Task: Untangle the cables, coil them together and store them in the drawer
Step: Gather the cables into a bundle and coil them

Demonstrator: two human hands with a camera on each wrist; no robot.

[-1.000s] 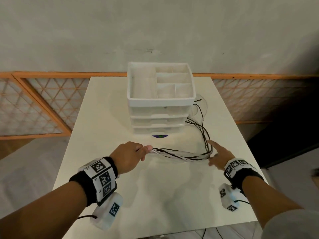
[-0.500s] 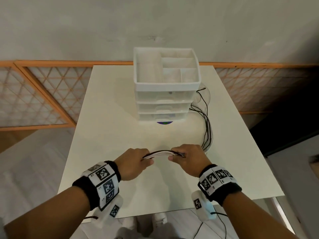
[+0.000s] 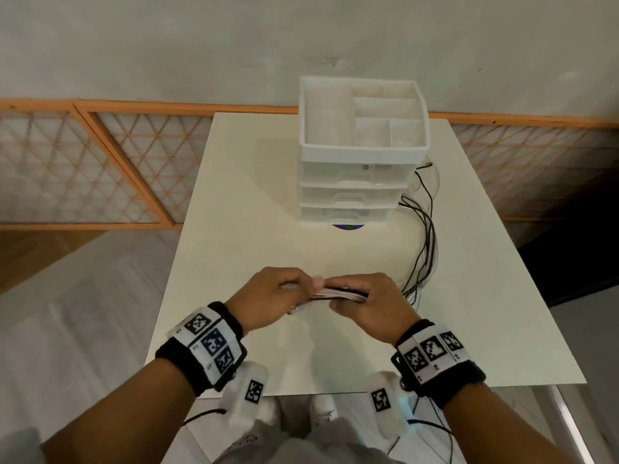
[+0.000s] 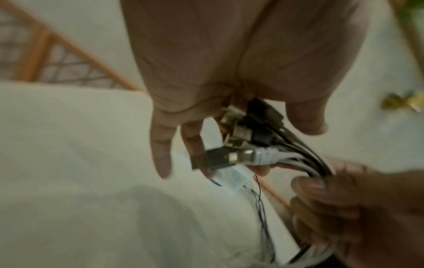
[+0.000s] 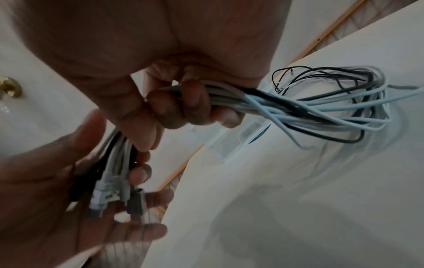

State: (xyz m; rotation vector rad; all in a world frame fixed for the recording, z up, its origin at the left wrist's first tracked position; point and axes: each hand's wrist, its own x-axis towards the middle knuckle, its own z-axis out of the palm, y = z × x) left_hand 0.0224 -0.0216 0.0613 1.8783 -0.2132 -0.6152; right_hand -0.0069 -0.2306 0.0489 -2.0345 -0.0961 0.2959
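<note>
A bundle of black and white cables (image 3: 338, 294) spans my two hands above the white table's (image 3: 241, 229) front middle. My left hand (image 3: 278, 296) holds the plug ends (image 4: 243, 145) between thumb and loosely curled fingers. My right hand (image 3: 368, 299) grips the bundle (image 5: 220, 98) in a fist just right of the left hand. The rest of the cables (image 3: 425, 242) trail in loose loops (image 5: 332, 108) over the table to the right, toward the white drawer unit (image 3: 361, 152). Its three drawers are shut.
The drawer unit stands at the table's back middle, its top an open compartment tray. A blue disc (image 3: 348, 226) peeks from under it, and a clear round object (image 3: 430, 182) sits at its right. An orange lattice railing (image 3: 100, 169) runs behind the table.
My right hand came from the table's right side in to the left hand and closed around the cables. The span of cable between the hands has shortened.
</note>
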